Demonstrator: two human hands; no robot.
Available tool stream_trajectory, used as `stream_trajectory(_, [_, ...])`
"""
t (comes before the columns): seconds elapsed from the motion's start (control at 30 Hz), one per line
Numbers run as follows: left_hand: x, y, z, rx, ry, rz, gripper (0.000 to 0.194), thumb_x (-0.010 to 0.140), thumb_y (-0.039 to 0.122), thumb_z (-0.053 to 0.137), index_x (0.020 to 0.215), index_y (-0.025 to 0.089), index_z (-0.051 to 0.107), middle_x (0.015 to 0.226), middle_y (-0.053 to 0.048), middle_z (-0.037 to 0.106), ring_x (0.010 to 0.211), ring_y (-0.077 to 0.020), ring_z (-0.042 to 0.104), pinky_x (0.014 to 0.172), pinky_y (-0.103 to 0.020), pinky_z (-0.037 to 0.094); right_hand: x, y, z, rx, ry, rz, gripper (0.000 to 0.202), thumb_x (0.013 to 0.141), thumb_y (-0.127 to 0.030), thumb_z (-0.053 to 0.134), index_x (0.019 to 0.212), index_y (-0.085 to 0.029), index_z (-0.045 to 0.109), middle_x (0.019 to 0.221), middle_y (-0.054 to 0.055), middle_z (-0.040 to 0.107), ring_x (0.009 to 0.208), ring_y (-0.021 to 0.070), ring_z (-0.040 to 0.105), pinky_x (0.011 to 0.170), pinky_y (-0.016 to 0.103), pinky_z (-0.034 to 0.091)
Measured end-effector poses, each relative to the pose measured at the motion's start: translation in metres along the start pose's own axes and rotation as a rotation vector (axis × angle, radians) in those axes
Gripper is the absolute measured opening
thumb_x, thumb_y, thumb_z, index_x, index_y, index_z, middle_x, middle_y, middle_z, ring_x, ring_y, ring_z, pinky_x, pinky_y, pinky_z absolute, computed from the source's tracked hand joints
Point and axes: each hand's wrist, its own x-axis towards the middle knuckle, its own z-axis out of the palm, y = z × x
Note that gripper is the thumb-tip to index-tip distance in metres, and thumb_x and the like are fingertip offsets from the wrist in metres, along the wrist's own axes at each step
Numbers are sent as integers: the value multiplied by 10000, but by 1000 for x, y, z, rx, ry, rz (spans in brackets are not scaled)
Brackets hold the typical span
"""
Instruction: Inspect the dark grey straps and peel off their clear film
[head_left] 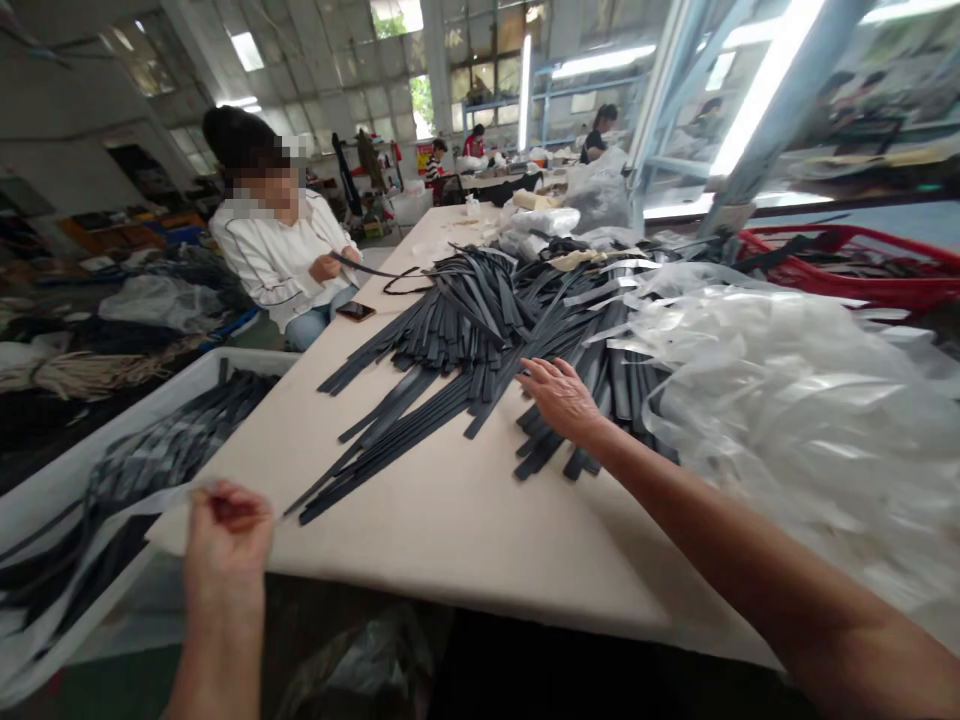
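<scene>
Straps [480, 330] — dark, flat, in a loose heap at the middle of the pale table [450, 520], fanning out toward 7 o'clock in long strands. Right hand [562, 400] lies on the heap's near edge, palm down, fingers spread and flat on the strips; nothing clamped between them as far as can be seen. Left hand [225, 530] is at 7 o'clock off the table corner, fingers pinched shut on a thin clear plastic sleeve [161, 500] that trails away to the left over the white bin [45, 480], which already holds more dark strips.

Judgement: step in hand looks like sorting or unwrapping — one sleeve in the left hand, the right reaching for a strap. Next move would call for the right fingers to close on a single strip and separate it from its neighbours, which overlap closely.

Clear plastic wrap [787, 400] is piled at 3 o'clock. A co-worker [277, 250] sits at 10 o'clock, handling a strip; a phone [355, 311] lies near them.
</scene>
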Motion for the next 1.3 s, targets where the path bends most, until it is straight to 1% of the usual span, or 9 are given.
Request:
stream_trajectory(0.13, [-24, -42, -17, -184, 135, -156, 320, 1034, 194, 376, 791, 137, 576, 606, 44, 644, 500, -30, 616, 509, -81, 518, 31, -9, 34, 60, -40, -108, 396, 856, -27, 418, 1117, -176, 675, 1301, 131, 630, 1231, 306, 540, 1061, 548, 346])
stream_trajectory(0.33, [-48, -66, -28, -222, 99, -293, 203, 989, 129, 467, 870, 100, 629, 788, -48, 719, 717, -106, 710, 661, -185, 595, 59, -4, 39, 101, -34, -239, 264, 846, -116, 431, 832, -239, 664, 909, 111, 690, 968, 323, 649, 1055, 628, 310])
stream_trajectory(0.4, [-52, -69, -32, -245, 106, -288, 184, 981, 133, 488, 865, 98, 626, 776, -45, 716, 705, -107, 706, 661, -192, 593, 55, -8, 33, 117, -55, -283, 213, 850, -151, 458, 768, -257, 624, 834, 92, 673, 888, 295, 660, 1011, 570, 384])
stream_trajectory(0.47, [-55, -72, -34, -257, 128, -282, 179, 975, 140, 507, 846, 101, 624, 735, -31, 707, 669, -103, 697, 632, -188, 585, 45, -19, 25, 141, -85, -313, 188, 860, -178, 463, 769, -261, 605, 791, 77, 665, 799, 264, 663, 850, 465, 488])
stream_trajectory(0.57, [-58, -76, -35, -273, 135, -279, 186, 972, 135, 512, 831, 105, 629, 710, -21, 704, 641, -97, 691, 603, -180, 576, 23, -46, 7, 195, -137, -344, 158, 879, -207, 462, 864, -253, 612, 809, 50, 680, 736, 225, 663, 639, 341, 481])
stream_trajectory(0.73, [-70, -77, -33, -329, 144, -340, 234, 985, 131, 480, 811, 102, 634, 691, -22, 706, 628, -103, 697, 584, -185, 580, -10, -97, -28, 546, -329, -229, 108, 862, -235, 529, 891, -229, 633, 792, -5, 690, 687, 165, 639, 631, 276, 435])
stream_trajectory(0.87, [-81, -74, -38, -393, 173, -398, 255, 996, 112, 438, 855, 96, 649, 728, -39, 730, 655, -108, 713, 612, -190, 597, -24, -125, -52, 741, -416, -128, 114, 873, -310, 560, 858, -230, 640, 700, -34, 646, 629, 141, 588, 599, 257, 406])
stream_trajectory(1.07, [-89, -71, -51, -387, 169, -387, 251, 991, 98, 439, 927, 111, 682, 783, -35, 756, 678, -114, 724, 641, -212, 611, -40, -150, -73, 806, -384, -105, 129, 881, -311, 555, 826, -227, 637, 670, -42, 628, 602, 132, 573, 586, 254, 395])
stream_trajectory(1.3, [-90, -71, -56, -355, 144, -362, 230, 968, 132, 510, 823, 124, 689, 772, -45, 748, 677, -130, 718, 622, -242, 606, -58, -164, -76, 804, -264, -122, 96, 887, -278, 570, 848, -227, 641, 695, -44, 654, 605, 121, 608, 585, 238, 418])
